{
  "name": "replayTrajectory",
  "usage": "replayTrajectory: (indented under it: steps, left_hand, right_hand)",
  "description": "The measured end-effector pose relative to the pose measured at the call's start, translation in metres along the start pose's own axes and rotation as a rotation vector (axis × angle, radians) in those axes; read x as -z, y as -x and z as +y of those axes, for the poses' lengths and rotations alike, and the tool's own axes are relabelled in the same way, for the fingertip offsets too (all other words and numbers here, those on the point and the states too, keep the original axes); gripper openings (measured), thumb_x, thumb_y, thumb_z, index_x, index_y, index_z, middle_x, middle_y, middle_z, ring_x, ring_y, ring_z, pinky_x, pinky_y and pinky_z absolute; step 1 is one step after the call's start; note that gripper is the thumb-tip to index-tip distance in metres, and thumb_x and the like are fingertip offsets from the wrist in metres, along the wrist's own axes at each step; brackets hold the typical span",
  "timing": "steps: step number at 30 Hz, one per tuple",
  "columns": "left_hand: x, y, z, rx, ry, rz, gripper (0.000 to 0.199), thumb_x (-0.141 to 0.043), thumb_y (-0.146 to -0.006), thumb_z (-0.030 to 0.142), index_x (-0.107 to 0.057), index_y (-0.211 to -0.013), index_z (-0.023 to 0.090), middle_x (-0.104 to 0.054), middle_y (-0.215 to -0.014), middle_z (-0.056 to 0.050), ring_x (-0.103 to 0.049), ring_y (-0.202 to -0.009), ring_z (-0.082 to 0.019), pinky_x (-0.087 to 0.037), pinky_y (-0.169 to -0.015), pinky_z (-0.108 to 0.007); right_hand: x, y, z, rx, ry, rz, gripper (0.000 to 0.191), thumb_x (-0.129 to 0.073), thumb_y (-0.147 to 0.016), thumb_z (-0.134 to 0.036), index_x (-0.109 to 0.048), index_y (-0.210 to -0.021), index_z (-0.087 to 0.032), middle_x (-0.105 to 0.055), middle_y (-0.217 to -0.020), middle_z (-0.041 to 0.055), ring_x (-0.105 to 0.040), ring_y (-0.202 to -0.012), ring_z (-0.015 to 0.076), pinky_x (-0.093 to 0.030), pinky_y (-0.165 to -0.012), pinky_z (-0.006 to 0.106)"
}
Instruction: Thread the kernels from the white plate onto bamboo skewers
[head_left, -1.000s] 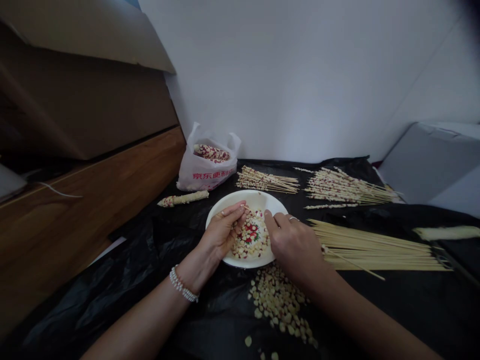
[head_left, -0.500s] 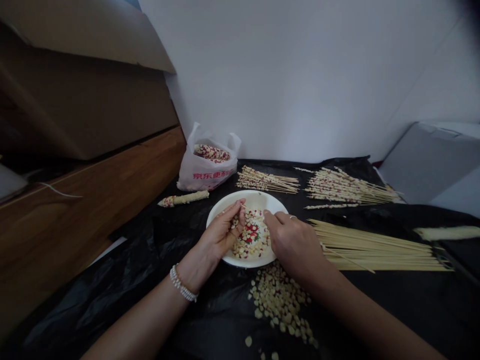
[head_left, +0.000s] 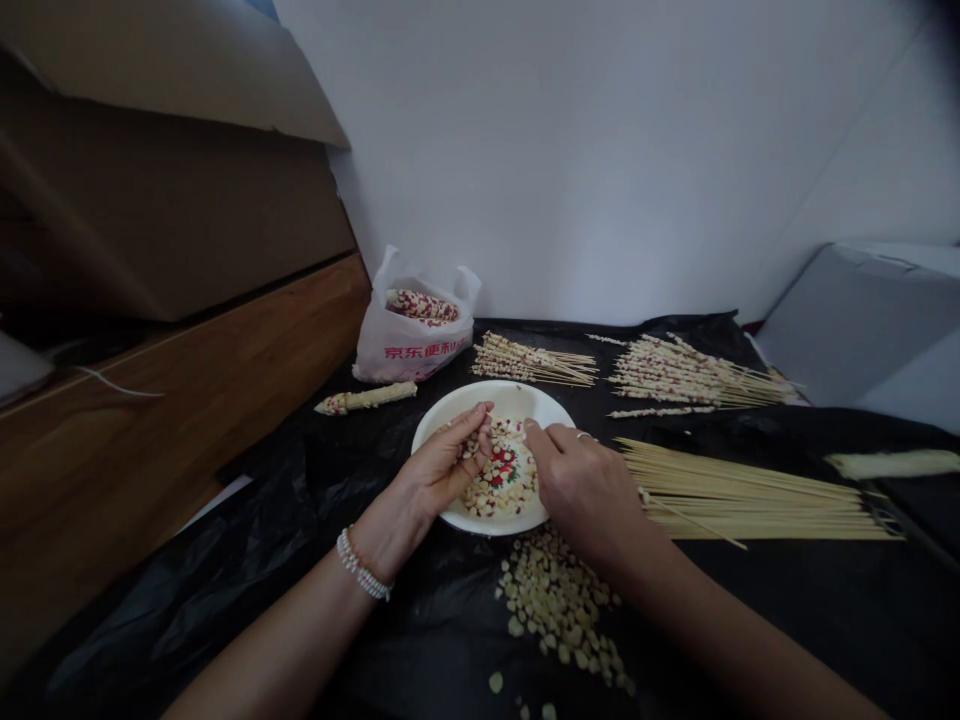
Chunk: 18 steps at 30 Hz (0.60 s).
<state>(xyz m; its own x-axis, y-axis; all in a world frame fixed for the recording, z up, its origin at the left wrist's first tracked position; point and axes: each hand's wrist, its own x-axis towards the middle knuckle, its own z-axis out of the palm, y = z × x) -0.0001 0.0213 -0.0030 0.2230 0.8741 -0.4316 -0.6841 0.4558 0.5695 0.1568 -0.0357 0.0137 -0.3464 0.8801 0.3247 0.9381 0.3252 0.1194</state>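
Observation:
A white bowl [head_left: 555, 405] holds loose pale and dark-red corn kernels [head_left: 499, 500] over a printed red pattern. Above its left side, my left hand [head_left: 446, 460] is closed in a pinch, thumb and fingertips together; what lies between them is too small to make out. My right hand [head_left: 585, 485], wearing a ring, is closed at the bowl's right rim around a thin wooden skewer [head_left: 709, 527]. The skewer's rear end sticks out past the hand, with a pale piece on it near the hand. Its front part is mostly hidden by the fingers.
Pale kernels [head_left: 562, 610] lie heaped before the bowl. Bare skewers [head_left: 765, 500] lie right; kernel-threaded skewers [head_left: 675, 372] and another bundle [head_left: 525, 360] lie behind. A plastic bag [head_left: 412, 345] holds corn cobs, beside a partly stripped cob [head_left: 367, 398]. A cardboard box [head_left: 172, 200] stands left.
My left fingertips have shifted very slightly, and the pale tip seen between them earlier is now hardly visible. My right hand has stayed almost still on the skewer.

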Motion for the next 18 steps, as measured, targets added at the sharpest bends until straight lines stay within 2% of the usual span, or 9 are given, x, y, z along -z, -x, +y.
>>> replayTrajectory:
  steps: [5, 12, 15, 18]
  left_hand:
    - [-0.003, 0.004, -0.004, -0.001, -0.099, -0.05, 0.008, -0.064, -0.078, 0.003, -0.07, -0.082, 0.008, -0.068, -0.073, -0.004, -0.061, -0.057, -0.006, -0.052, -0.053, -0.013]
    - [0.006, 0.001, -0.007, -0.012, -0.206, -0.154, 0.011, -0.072, -0.073, 0.006, -0.07, -0.083, 0.009, -0.069, -0.077, -0.004, -0.063, -0.062, -0.006, -0.053, -0.057, -0.013]
    - [0.0, 0.003, -0.007, 0.01, -0.153, -0.104, 0.008, -0.068, -0.075, 0.005, -0.069, -0.083, 0.008, -0.069, -0.077, -0.005, -0.063, -0.062, -0.007, -0.053, -0.057, -0.013]
    - [-0.005, 0.004, -0.005, 0.024, -0.049, -0.006, 0.011, -0.061, -0.08, 0.004, -0.068, -0.087, 0.006, -0.068, -0.079, -0.008, -0.065, -0.067, -0.01, -0.056, -0.064, -0.016]
  right_hand:
    - [-0.002, 0.001, -0.001, 0.018, -0.004, 0.032, 0.036, -0.045, -0.091, -0.013, -0.056, -0.125, -0.011, -0.067, -0.09, 0.0101, -0.064, -0.074, 0.0206, -0.044, -0.058, 0.03]
    - [-0.005, 0.001, -0.002, 0.016, -0.019, 0.032, 0.035, -0.044, -0.091, -0.012, -0.056, -0.124, -0.011, -0.067, -0.088, 0.0094, -0.064, -0.073, 0.0193, -0.043, -0.058, 0.029]
    - [-0.005, 0.001, -0.001, 0.011, -0.026, 0.034, 0.033, -0.046, -0.09, -0.013, -0.057, -0.122, -0.013, -0.067, -0.088, 0.0088, -0.064, -0.073, 0.0192, -0.041, -0.057, 0.028]
    - [-0.004, 0.0, 0.002, 0.0, -0.032, 0.014, 0.03, -0.047, -0.091, -0.014, -0.059, -0.118, -0.013, -0.067, -0.088, 0.0081, -0.064, -0.073, 0.0199, -0.039, -0.057, 0.029]
